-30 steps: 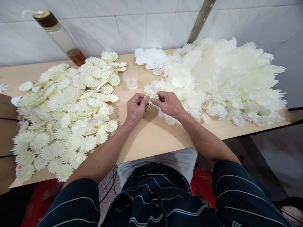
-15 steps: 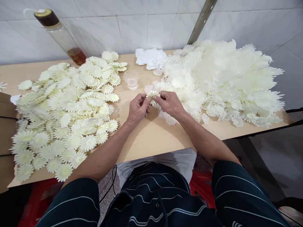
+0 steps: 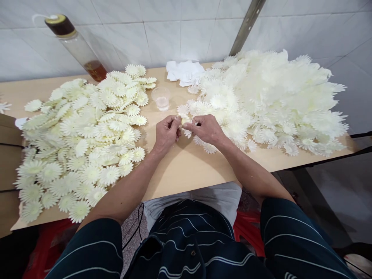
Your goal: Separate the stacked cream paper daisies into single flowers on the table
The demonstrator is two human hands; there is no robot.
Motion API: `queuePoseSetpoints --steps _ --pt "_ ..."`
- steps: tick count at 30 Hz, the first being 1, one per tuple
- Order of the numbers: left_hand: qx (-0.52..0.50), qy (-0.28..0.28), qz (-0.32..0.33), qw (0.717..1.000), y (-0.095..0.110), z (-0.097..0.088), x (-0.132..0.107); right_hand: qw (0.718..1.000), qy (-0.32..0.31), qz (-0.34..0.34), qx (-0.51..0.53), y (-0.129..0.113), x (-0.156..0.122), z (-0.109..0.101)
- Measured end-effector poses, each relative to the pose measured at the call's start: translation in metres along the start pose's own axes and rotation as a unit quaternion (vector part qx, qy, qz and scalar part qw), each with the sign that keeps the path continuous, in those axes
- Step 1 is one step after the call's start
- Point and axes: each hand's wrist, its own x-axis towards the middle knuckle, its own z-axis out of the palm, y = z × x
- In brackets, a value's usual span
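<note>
A small cream fabric daisy (image 3: 186, 124) is pinched between both hands above the middle of the wooden table (image 3: 186, 166). My left hand (image 3: 165, 133) grips its left side with thumb and fingers closed. My right hand (image 3: 207, 130) pinches its right side, and the fingers partly cover the flower. A wide spread of flat daisies (image 3: 84, 131) lies on the left. A tall heap of loose daisies (image 3: 270, 97) rises on the right, just beyond my right hand.
A small clear plastic cup (image 3: 161, 98) stands behind my hands. A crumpled white cloth (image 3: 184, 71) lies at the table's back edge. A glass bottle (image 3: 77, 46) with brown liquid stands at the back left by the tiled wall. Cardboard boxes (image 3: 7, 155) sit at the far left.
Both hands have kept the daisy and lowered it a little, and the fingers now fold over it so less of it shows.
</note>
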Motion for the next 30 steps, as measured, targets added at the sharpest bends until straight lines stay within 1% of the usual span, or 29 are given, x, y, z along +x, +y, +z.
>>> queuePoseSetpoints --steps 3,5,9,13,15,18,20,23,26,28,30 --pt "-0.007 0.046 -0.006 0.999 0.001 -0.005 0.006 0.999 -0.010 0.010 0.041 0.001 -0.001 -0.005" --pt "-0.010 0.063 -0.018 0.998 0.001 -0.006 0.009 0.998 -0.005 0.019 0.060 0.002 -0.001 -0.009" --pt "-0.013 0.051 -0.029 0.998 0.001 -0.005 0.008 0.998 -0.006 0.005 0.069 0.004 -0.002 -0.015" --pt "-0.004 0.037 -0.035 0.999 -0.002 -0.004 0.006 0.998 -0.013 0.001 0.055 0.006 -0.001 -0.021" --pt "-0.008 0.036 -0.030 0.999 -0.003 -0.005 0.007 1.000 0.009 -0.003 0.026 0.007 0.000 -0.022" --pt "-0.007 0.030 -0.020 0.999 -0.004 -0.005 0.007 0.996 0.076 -0.009 -0.045 0.008 0.001 -0.025" --pt "0.001 0.027 -0.014 1.000 -0.003 -0.004 0.006 0.990 0.104 -0.013 -0.092 0.009 0.002 -0.027" --pt "0.012 0.029 -0.009 0.999 -0.001 -0.004 0.004 0.986 0.100 -0.030 -0.130 0.011 0.001 -0.032" --pt "0.011 0.025 -0.013 1.000 0.000 -0.004 0.003 0.985 0.091 -0.048 -0.140 0.014 0.001 -0.037" --pt "0.009 0.021 -0.014 1.000 0.000 -0.004 0.003 0.982 0.105 -0.058 -0.143 0.015 0.000 -0.038" --pt "0.011 0.018 -0.010 1.000 0.000 -0.004 0.003 0.979 0.135 -0.067 -0.137 0.014 0.000 -0.037"
